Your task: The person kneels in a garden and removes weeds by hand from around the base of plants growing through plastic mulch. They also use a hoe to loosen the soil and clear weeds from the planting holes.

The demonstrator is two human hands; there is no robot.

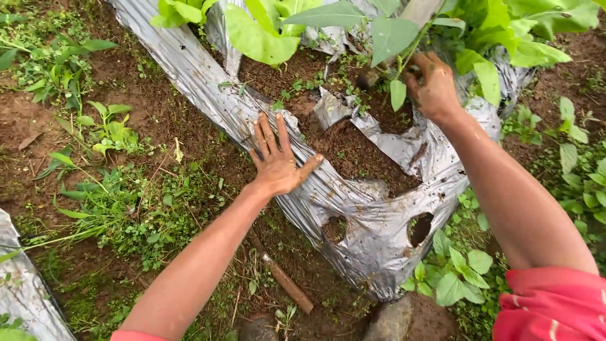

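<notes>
Two bare hands show: the left hand [276, 158] and the right hand [433, 85]. Two strips of silver plastic mulch are in view, one long mulch sheet [353, 208] across the middle and a second sheet [22, 284] at the lower left edge. The long sheet has two round planting holes [421, 227] and one large torn opening [353, 151]. One brown stick [284, 281] lies on the ground, and two stones [391, 319].
</notes>
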